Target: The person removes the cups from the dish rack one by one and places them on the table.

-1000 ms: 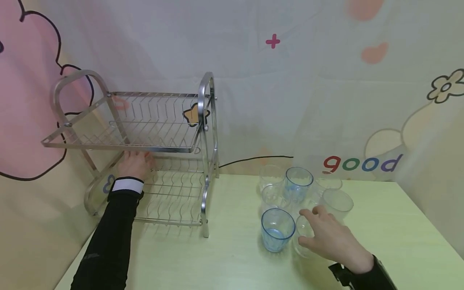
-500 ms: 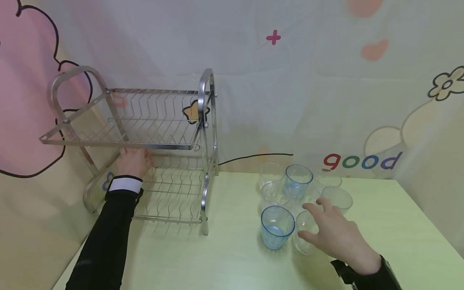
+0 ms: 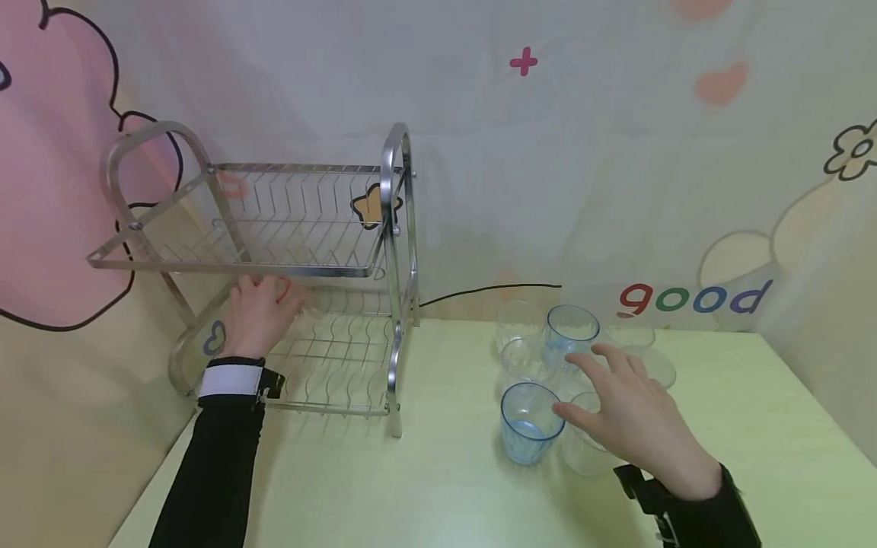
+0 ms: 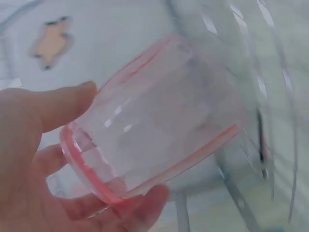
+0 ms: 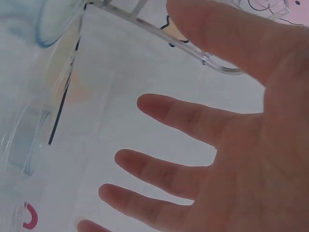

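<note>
My left hand is between the two tiers of a metal dish rack. In the left wrist view it grips a clear pink-tinted glass by one end, thumb on one side and fingers round the other. The glass lies tilted; in the head view little of it shows beyond a red edge by the fingers. My right hand, holding nothing, hovers with spread fingers over a clear glass. Its thumb appears close to the rim of a blue-rimmed glass; contact is hard to tell.
Behind lie a second blue glass and several clear glasses, among them one clear glass at the back left. All stand on a pale green table. A printed cloth hangs behind, and the rack stands at the left.
My left wrist has turned and the hand has come slightly down and right within the rack. My right hand has risen a little off the clear glass, fingers still spread.
</note>
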### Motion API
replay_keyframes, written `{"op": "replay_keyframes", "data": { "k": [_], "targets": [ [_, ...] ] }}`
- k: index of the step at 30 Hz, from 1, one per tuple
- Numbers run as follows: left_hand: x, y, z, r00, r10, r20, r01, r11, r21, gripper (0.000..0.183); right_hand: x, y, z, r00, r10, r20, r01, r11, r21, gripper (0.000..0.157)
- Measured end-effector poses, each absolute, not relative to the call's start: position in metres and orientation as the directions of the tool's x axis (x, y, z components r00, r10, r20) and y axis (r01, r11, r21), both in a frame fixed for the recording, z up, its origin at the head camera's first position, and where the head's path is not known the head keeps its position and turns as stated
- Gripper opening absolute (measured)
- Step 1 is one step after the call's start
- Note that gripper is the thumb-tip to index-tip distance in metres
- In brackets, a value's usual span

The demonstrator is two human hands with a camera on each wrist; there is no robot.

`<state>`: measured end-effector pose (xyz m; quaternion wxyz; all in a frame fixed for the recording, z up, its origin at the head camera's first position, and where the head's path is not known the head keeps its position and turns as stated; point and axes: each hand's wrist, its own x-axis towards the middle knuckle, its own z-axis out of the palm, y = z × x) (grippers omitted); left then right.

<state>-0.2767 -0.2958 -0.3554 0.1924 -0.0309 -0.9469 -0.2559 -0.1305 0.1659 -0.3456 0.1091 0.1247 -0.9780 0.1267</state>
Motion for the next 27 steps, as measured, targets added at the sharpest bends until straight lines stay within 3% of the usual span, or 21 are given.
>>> {"op": "replay_keyframes", "data": {
  "k": [7, 15, 27],
  "targets": [
    [-0.247, -0.286, -0.347, -0.933, 0.01, 0.359, 0.248, 0.74, 0.625, 0.053, -0.134, 0.148, -0.337, -0.926, -0.251, 0.282, -0.32, 0.917, -0.236, 0.063],
    [-0.22, -0.279, -0.348, -0.979, 0.024, 0.204, 0.176, 0.608, 0.774, 0.069, -0.139, 0.125, -0.329, -0.9, -0.305, 0.312, -0.387, 0.887, -0.252, 0.06],
    [-0.201, -0.269, -0.349, -0.972, 0.196, 0.132, 0.187, 0.299, 0.936, 0.062, -0.141, 0.105, -0.32, -0.871, -0.398, 0.288, -0.486, 0.782, -0.389, 0.063]
  ]
}}
